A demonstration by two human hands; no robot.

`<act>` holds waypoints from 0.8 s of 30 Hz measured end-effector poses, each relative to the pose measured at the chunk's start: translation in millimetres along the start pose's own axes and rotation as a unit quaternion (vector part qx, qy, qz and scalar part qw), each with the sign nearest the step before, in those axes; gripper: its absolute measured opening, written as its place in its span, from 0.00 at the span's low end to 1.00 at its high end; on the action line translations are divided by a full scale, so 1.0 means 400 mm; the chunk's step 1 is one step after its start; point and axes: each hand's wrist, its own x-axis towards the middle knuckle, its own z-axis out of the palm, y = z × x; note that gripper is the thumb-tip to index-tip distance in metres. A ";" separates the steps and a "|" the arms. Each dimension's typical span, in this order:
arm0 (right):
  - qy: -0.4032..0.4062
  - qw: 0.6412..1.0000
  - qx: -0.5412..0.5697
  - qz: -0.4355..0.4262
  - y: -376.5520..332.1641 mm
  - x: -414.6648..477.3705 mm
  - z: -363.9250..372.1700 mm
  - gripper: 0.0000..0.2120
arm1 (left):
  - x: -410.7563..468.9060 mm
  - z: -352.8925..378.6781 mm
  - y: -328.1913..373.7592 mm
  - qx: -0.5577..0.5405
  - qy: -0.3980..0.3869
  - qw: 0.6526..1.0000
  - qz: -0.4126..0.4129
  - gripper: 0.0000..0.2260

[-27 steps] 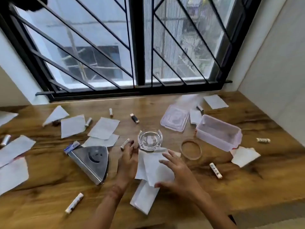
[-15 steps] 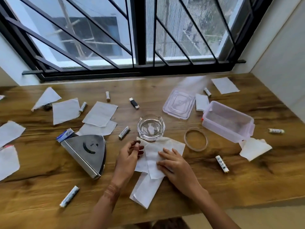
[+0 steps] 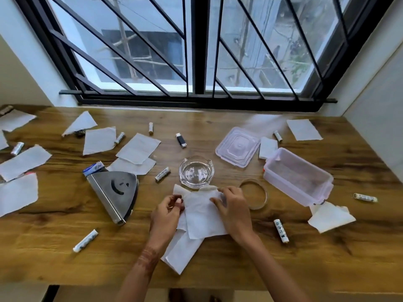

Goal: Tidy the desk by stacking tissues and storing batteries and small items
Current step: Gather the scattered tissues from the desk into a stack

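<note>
The tissue-stacking step is in hand: the left hand (image 3: pixel 166 212) and right hand (image 3: pixel 232 207) pinch the top tissue (image 3: pixel 204 211) on the small pile just before the glass ashtray (image 3: pixel 196 172), which next needs squaring.

a room in a home or small flat, seen from above a wooden desk (image 3: pixel 239 267) built along a window (image 3: pixel 196 51). the window has a dark metal frame with slanted security bars, and a neighbouring building shows through the glass. plain pale walls close in on both sides. household clutter covers the desk: loose tissues (image 3: pixel 137 148), small batteries (image 3: pixel 162 174), a glass ashtray (image 3: pixel 196 172), a clear plastic box (image 3: pixel 297 176) with its lid (image 3: pixel 237 147) lying beside it, and a metal napkin holder (image 3: pixel 115 192).
</note>
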 end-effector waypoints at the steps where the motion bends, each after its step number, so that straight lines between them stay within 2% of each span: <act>1: -0.005 1.000 -0.021 -0.004 -0.002 0.007 0.001 0.16 | -0.005 0.003 0.003 0.017 0.002 1.000 -0.001 0.08; 4: -0.008 0.997 -0.070 -0.028 -0.011 0.016 0.007 0.13 | -0.015 0.010 0.009 0.043 0.013 0.999 0.002 0.05; 8: 0.008 0.997 -0.063 -0.050 -0.014 0.012 0.011 0.06 | -0.024 0.017 0.015 0.060 0.023 0.998 0.005 0.07; 10: 0.023 0.999 -0.017 -0.035 -0.009 0.007 0.002 0.05 | -0.029 0.016 0.014 0.065 0.022 0.998 0.007 0.06; 14: 0.021 0.990 0.129 0.045 -0.006 0.019 -0.044 0.09 | -0.035 0.018 0.013 0.065 0.025 0.998 0.005 0.08; 21: 0.042 0.935 0.312 0.164 -0.017 0.055 -0.130 0.06 | -0.045 0.025 0.036 0.088 0.028 0.996 -0.005 0.11; 24: 0.050 0.922 0.350 0.159 -0.029 0.059 -0.152 0.04 | -0.048 0.034 0.062 0.060 0.035 0.998 0.002 0.10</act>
